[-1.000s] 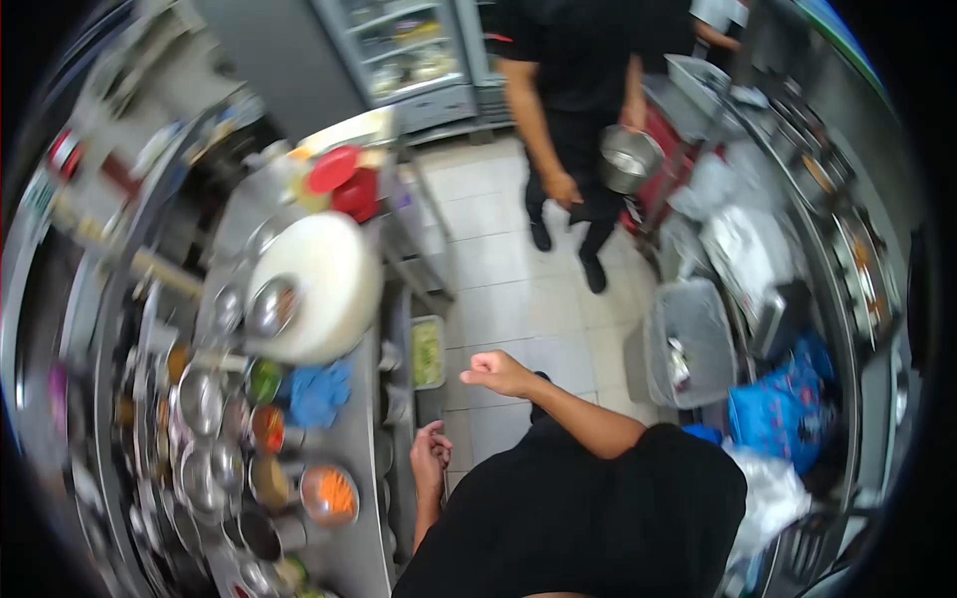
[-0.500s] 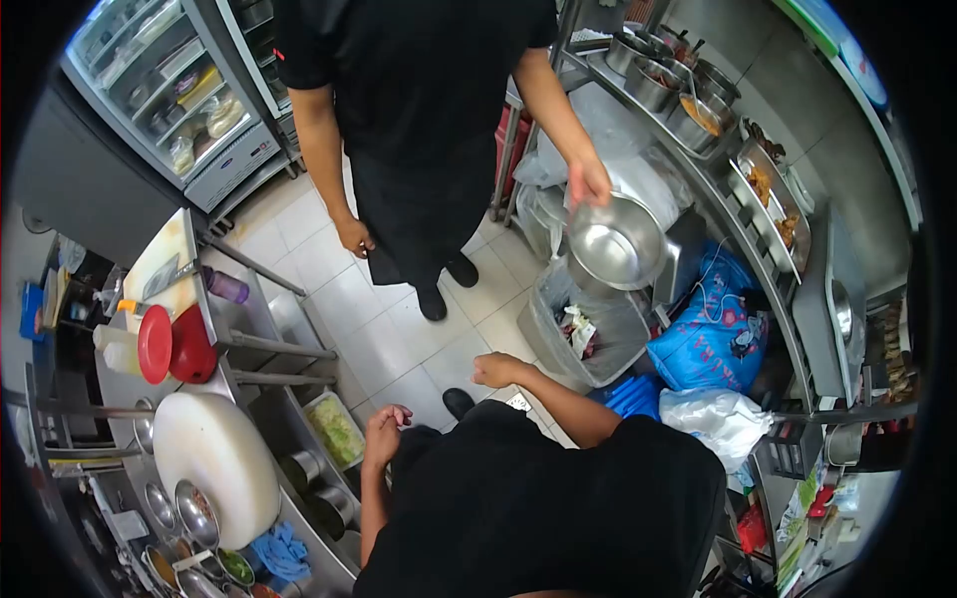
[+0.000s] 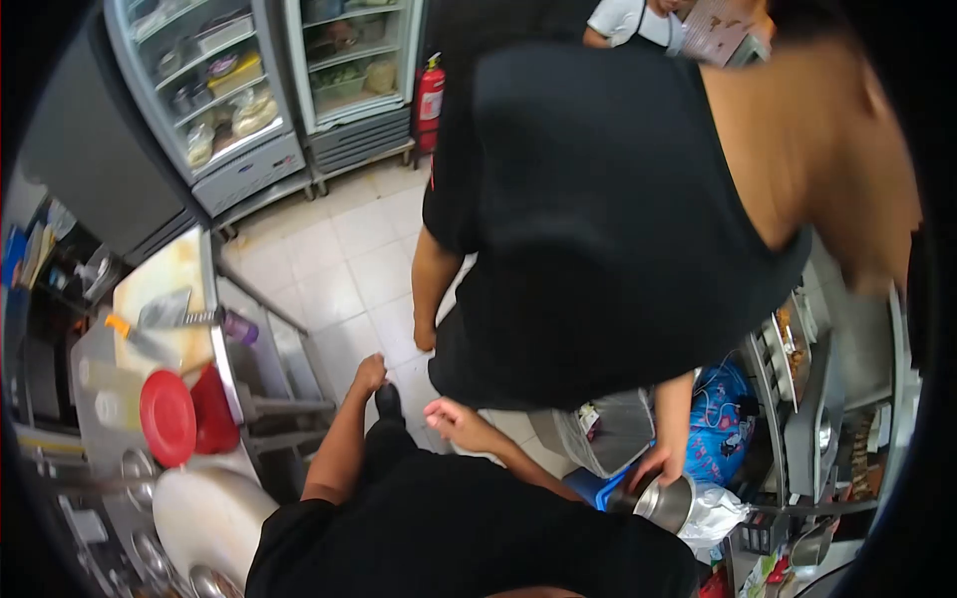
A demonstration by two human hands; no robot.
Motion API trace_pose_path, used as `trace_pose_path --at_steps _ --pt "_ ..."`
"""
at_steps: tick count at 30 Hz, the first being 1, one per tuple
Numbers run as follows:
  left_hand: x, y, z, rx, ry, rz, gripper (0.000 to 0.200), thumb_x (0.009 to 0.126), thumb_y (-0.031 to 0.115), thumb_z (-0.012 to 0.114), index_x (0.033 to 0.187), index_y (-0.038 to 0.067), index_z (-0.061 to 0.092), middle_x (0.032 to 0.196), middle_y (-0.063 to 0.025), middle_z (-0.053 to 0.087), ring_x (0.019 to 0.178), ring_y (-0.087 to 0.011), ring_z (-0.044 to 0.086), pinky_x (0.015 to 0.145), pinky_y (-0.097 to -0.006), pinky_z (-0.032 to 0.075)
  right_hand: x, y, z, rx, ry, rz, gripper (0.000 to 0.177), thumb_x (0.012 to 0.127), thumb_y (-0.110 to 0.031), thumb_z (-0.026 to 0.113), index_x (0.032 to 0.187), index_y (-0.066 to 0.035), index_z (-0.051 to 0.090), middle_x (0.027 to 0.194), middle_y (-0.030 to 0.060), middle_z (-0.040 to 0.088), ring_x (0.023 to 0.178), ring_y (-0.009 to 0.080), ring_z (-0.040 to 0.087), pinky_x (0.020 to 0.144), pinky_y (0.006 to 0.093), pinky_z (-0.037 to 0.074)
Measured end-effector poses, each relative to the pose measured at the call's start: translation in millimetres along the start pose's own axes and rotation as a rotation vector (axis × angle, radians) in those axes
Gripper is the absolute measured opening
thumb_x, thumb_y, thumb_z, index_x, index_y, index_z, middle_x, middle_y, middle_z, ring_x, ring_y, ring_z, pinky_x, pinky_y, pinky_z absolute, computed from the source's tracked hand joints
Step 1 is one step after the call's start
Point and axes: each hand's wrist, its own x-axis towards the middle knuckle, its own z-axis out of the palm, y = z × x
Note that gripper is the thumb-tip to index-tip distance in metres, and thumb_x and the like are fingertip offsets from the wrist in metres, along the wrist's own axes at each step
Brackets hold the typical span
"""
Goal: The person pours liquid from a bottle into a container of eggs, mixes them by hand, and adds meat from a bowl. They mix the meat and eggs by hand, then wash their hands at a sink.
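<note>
My left hand point(image 3: 371, 373) hangs in front of me over the tiled floor, its fingers curled and nothing visible in them. Just to its right is my right hand point(image 3: 454, 421), its fingers partly curled; I make out no object in it. Close in front and to the right, a co-worker in black point(image 3: 608, 229) leans past me. The co-worker's hand point(image 3: 662, 460) holds a metal bowl point(image 3: 664, 501) low on my right, beside a white plastic bag point(image 3: 713, 510).
On the left, a steel counter holds a cutting board point(image 3: 174, 264) with knives, a red plate point(image 3: 167, 419) and a round white block point(image 3: 214, 523). Glass-door fridges point(image 3: 354, 70) and a fire extinguisher point(image 3: 430, 95) stand behind. A lined bin point(image 3: 613, 434) and blue bag point(image 3: 720, 429) are right.
The co-worker has come closer and leaned over to the right, bringing the metal bowl down beside me. My view has shifted, and my hands sit nearer each other.
</note>
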Motion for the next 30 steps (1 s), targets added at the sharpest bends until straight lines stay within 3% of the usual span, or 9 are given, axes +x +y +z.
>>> trace_pose_path --at_steps 3,4,5,10,12,18,19,21,30 --pt "77 -35 -11 0.141 -0.164 -0.065 0.042 0.09 0.033 0.044 0.096 -0.007 0.055 0.084 -0.023 0.063 0.062 -0.0277 0.063 0.046 -0.0361 0.045 43 -30 9 0.014 -0.025 0.061 0.028 0.096 -0.029 0.04 0.109 -0.006 0.051 0.086 -0.0019 0.05 0.071 0.0066 0.047 0.065 0.0218 0.042" --pt "58 10 -32 0.91 -0.255 0.295 0.037 0.08 0.032 0.063 0.076 -0.005 0.06 0.074 -0.0224 0.063 0.064 -0.0294 0.063 0.052 -0.0397 0.049 57 -34 11 0.063 -0.027 0.096 0.032 0.097 -0.033 0.037 0.109 -0.006 0.051 0.087 -0.0014 0.05 0.073 0.0071 0.047 0.067 0.022 0.041" --pt "59 27 -35 0.736 -0.245 0.119 0.036 0.068 0.03 0.075 0.063 -0.002 0.06 0.07 -0.0218 0.062 0.067 -0.0325 0.063 0.06 -0.0404 0.05 70 -27 11 0.034 0.008 0.071 0.039 0.098 -0.036 0.031 0.113 -0.006 0.05 0.09 0.0 0.051 0.078 0.0087 0.047 0.071 0.0229 0.041" --pt "113 54 -54 1.104 -0.391 0.376 0.017 0.071 0.014 0.071 0.076 0.0 0.062 0.074 -0.0149 0.066 0.065 -0.0256 0.065 0.058 -0.036 0.051 118 -31 3 0.141 0.193 0.006 0.049 0.099 -0.039 0.02 0.126 -0.006 0.043 0.101 0.003 0.05 0.082 0.0097 0.048 0.069 0.0235 0.043" --pt "130 66 -54 0.519 -0.35 0.078 0.014 0.076 0.01 0.064 0.085 -0.001 0.061 0.081 -0.0151 0.066 0.064 -0.0246 0.065 0.054 -0.0355 0.051 129 -32 -6 0.273 0.263 -0.027 0.045 0.099 -0.037 0.024 0.126 -0.006 0.042 0.1 0.003 0.05 0.081 0.0093 0.049 0.068 0.0234 0.044" --pt "214 75 -61 1.178 -0.575 0.964 0.009 0.078 0.001 0.05 0.08 0.002 0.059 0.083 -0.0115 0.065 0.064 -0.0174 0.062 0.047 -0.0313 0.045 150 -34 -59 0.168 0.7 -0.074 0.02 0.089 -0.011 0.039 0.097 -0.004 0.056 0.089 0.0035 0.058 0.073 0.0107 0.055 0.064 0.024 0.045" --pt "205 88 -62 1.185 -0.583 0.958 0.009 0.078 0.001 0.05 0.08 0.002 0.059 0.083 -0.0115 0.065 0.064 -0.0174 0.062 0.047 -0.0313 0.045 153 -33 -71 0.268 0.805 -0.094 0.015 0.086 -0.008 0.039 0.087 -0.005 0.054 0.088 0.0051 0.059 0.071 0.011 0.055 0.063 0.0238 0.045" --pt "183 109 -62 0.12 -0.412 -0.026 0.015 0.076 0.0 0.044 0.07 0.005 0.056 0.085 -0.0097 0.066 0.066 -0.0174 0.061 0.047 -0.0328 0.042 164 -31 -99 0.46 0.965 -0.143 0.014 0.082 -0.004 0.039 0.077 -0.007 0.052 0.085 0.0078 0.06 0.068 0.0116 0.055 0.061 0.0239 0.045" --pt "210 118 -154 0.03 -0.345 0.099 0.025 0.082 0.007 0.034 0.066 0.002 0.053 0.087 -0.0118 0.066 0.073 -0.0169 0.062 0.061 -0.0299 0.049 327 -38 -211 0.635 0.822 -0.08 0.033 0.095 -0.038 0.035 0.099 -0.008 0.048 0.084 0.0111 0.059 0.063 0.0152 0.055 0.057 0.0259 0.045"
